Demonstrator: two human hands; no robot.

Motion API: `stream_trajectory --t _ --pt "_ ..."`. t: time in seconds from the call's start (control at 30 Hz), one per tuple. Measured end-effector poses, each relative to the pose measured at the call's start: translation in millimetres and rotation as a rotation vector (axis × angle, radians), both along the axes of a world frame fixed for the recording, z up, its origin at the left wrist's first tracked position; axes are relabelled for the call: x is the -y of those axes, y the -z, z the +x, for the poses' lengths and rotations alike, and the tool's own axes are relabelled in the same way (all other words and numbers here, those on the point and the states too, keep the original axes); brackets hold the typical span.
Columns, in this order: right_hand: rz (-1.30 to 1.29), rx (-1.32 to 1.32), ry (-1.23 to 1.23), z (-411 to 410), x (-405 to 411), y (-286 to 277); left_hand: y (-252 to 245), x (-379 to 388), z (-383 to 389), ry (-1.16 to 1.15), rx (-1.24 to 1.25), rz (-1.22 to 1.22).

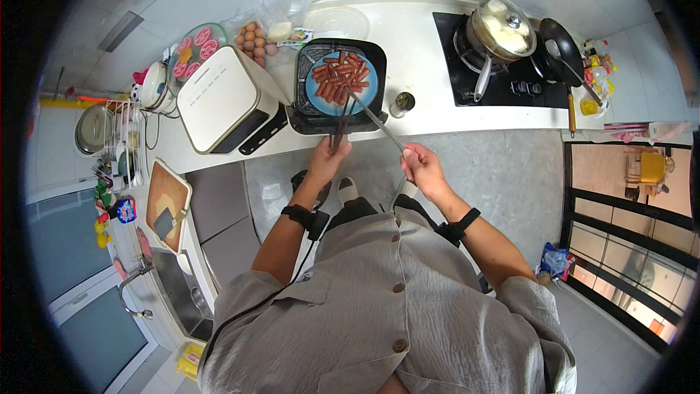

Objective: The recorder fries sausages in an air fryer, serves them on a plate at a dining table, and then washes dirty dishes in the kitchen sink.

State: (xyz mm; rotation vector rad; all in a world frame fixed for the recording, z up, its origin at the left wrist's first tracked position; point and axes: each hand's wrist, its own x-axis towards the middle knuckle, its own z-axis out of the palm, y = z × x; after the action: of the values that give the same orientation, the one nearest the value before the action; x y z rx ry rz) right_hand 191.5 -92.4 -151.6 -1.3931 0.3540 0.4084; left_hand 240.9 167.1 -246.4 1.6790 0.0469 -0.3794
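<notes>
Many browned sausage pieces [342, 74] lie on a blue round plate [313, 94], which sits in a black air fryer basket [302, 60]. My left hand [330, 158] grips dark tongs or chopsticks [340, 130] whose far ends reach the near edge of the plate; which of these it is, I cannot tell. In my right hand [422, 167] is a thin metal utensil [383, 126], slanting up to the left with its tip at the sausages. A small open jar [403, 104] of dark contents stands right of the basket.
The white air fryer body [219, 96] stands left of the basket. Behind it are eggs [254, 41] and a plastic bag [284, 0]. At right, a lidded glass pot [500, 30] and a black wok [563, 54] occupy the cooktop [462, 87]. A cutting board with a cleaver [169, 197] lies at left.
</notes>
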Motion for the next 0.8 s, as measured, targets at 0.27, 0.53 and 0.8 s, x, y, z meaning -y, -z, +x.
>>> stream_trajectory --t 0.27,0.53,0.8 --pt "0.015 0.087 -0.005 11 -4 11 -2 1 3 -0.048 0.032 -0.014" --pt "0.036 0.142 0.019 12 0 20 -30 1 15 -0.022 -0.133 -0.024" --pt "0.018 0.176 0.002 10 8 15 -51 9 21 -0.033 -0.146 -0.03"
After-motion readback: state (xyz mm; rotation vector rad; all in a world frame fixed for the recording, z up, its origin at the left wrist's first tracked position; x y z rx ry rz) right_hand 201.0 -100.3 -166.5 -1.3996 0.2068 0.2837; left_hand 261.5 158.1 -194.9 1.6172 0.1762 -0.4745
